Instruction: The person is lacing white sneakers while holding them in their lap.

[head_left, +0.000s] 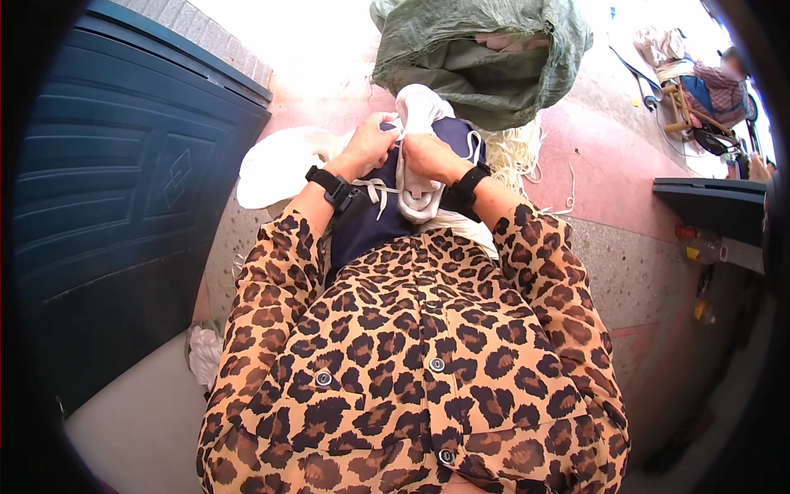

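A white sneaker rests on my lap over dark blue cloth, its toe pointing away from me and its opening towards me. My left hand is at the shoe's left side, finger and thumb pinched on a thin white shoelace at the lacing. Curled over the middle of the sneaker, my right hand grips it; its fingertips are partly hidden. A loose white shoelace hangs across the cloth on the left, and another lace end loops down on the right.
A large green woven sack stands open just ahead. Right of my lap lies a heap of pale laces. Something white sits at my left, near a blue panelled door. Another person sits at the far right.
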Motion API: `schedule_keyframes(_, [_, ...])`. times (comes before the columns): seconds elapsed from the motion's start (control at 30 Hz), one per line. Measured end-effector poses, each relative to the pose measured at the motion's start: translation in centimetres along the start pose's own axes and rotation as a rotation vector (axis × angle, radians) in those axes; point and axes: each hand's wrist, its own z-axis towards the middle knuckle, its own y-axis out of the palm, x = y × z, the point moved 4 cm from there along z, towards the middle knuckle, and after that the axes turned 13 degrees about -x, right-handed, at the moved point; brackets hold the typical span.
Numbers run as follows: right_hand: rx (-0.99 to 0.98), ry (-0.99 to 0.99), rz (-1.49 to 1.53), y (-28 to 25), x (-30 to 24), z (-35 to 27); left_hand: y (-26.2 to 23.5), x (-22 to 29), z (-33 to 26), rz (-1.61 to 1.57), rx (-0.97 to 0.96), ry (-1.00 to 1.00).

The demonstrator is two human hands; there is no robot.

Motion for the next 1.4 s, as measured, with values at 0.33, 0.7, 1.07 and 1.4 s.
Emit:
schedule_keyframes(0.33, [-0.039, -0.119, 0.190, -1.5, 2.5, -6.4, -0.9, 0.6, -1.4, -0.267, -0.063, 0.019])
schedule_keyframes(0.7, [0.776, -1.318, 1.600, -15.2, 5.5, -30.0, 1.5, 1.8, 0.2, -0.011, -0.173, -0.071])
schedule_keyframes(1.07, [0.850, -1.468, 1.393, -13.6, 6.7, -32.2, 2.7, 3.6, 0.8, 0.738, -0.253, 0.171])
schedule_keyframes(1.4, [0.793, -1.358, 1.666, -13.0, 8.4, -30.5, 3.8, 5.0, 0.8, 1.001, -0.518, 0.141])
